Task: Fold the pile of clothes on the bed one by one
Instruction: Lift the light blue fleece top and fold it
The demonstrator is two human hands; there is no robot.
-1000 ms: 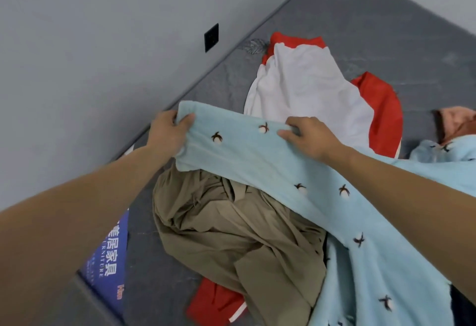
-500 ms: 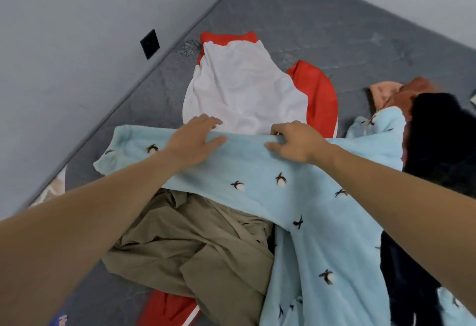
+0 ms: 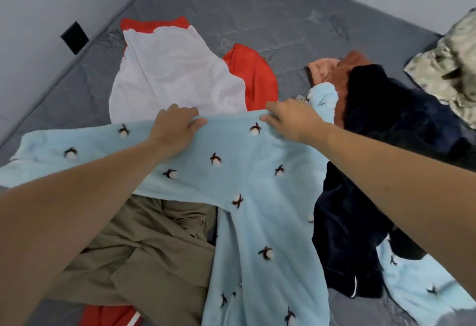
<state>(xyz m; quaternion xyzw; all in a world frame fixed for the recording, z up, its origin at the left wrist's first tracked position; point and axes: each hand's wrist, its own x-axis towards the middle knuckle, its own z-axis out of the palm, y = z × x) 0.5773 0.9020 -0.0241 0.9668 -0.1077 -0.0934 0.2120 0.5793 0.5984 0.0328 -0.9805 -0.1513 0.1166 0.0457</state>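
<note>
A light blue fleece garment [image 3: 239, 176] with small dark-and-white motifs lies spread over the clothes pile on the grey bed [image 3: 257, 11]. My left hand [image 3: 175, 124] grips its upper edge near the middle. My right hand [image 3: 291, 119] grips the same edge a little further right. One blue sleeve stretches out to the left, and the body of the garment runs down toward me. Beneath it lie an olive-brown garment [image 3: 144, 253] and a white and red garment [image 3: 175, 78].
A dark navy garment [image 3: 365, 222] lies to the right, with a pink and rust piece [image 3: 332, 68] behind it. A camouflage garment [image 3: 453, 62] sits at the far right. A grey wall with a black socket [image 3: 74, 37] borders the bed on the left.
My left hand has slid right along the blue edge from the sleeve end toward the middle. The view has swung right, showing the navy and camouflage garments.
</note>
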